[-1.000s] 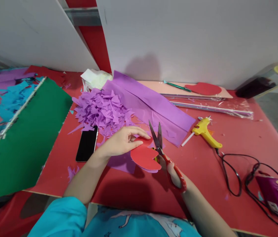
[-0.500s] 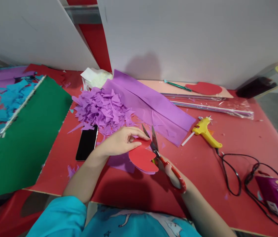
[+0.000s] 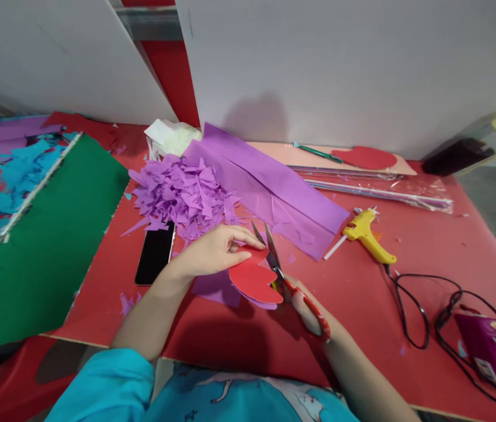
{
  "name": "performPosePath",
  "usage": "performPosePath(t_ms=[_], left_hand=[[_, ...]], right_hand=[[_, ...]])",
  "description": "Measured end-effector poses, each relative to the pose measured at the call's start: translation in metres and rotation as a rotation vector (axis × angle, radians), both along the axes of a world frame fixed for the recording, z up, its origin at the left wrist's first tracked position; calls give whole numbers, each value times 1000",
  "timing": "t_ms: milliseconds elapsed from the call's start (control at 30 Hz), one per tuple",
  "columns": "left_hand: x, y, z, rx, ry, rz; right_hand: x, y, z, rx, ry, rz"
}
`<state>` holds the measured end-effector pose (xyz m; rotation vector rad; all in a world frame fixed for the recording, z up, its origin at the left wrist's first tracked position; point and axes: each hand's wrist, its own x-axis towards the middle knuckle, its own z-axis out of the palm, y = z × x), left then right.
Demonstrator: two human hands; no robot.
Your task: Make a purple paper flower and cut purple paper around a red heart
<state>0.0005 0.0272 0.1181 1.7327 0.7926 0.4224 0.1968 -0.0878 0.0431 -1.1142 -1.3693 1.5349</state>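
My left hand (image 3: 217,251) pinches a red paper shape (image 3: 252,280) by its upper edge, with a layer of purple paper showing beneath it. The red-handled scissors (image 3: 289,285) are in my right hand (image 3: 303,308), their blades parted and pointing up and away at the right edge of the red shape. A purple paper piece (image 3: 217,288) lies on the table below my left hand. Just beyond that hand is a heap of purple scraps (image 3: 182,190).
The red table (image 3: 340,375) bears a black phone (image 3: 155,255), purple sheets (image 3: 269,181), a yellow glue gun (image 3: 369,234) with its cable, and a purple box (image 3: 492,351). A green board (image 3: 54,246) lies left; a green pen (image 3: 318,153) lies at the back.
The scissor blades stand slightly closer together than before. Both hands have stayed nearly in place, with the red shape still between them.
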Motion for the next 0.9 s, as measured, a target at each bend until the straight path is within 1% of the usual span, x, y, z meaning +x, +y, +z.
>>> performPosePath(t_ms=[167,267,367,500,600,700,767,800,867,900], left_hand=[[0,1,-1,-12,35,23],[1,0,-1,-19,35,52],[2,0,-2,-32,21,61],[2,0,-4,-2,6,99],[2,2,-6,42,-6,163],[4,2,-7,125,2,242],[5,1,-9,200,13,276],[5,1,-10,241,16,281],[7,-2,-11,310,14,276],[8,-3,-11,338,10,266]], right_hand=[[0,5,4,19,-43,43],[0,8,2,32,-77,49],[-2,9,-4,31,-178,21],[-2,8,-11,13,-324,-115],[1,11,-12,4,-386,-246],[4,16,-12,0,-594,-416],[7,19,-17,86,-778,-524],[9,21,-21,172,-851,-570],[11,22,-30,337,-977,-576],[12,22,-34,381,-1033,-573]])
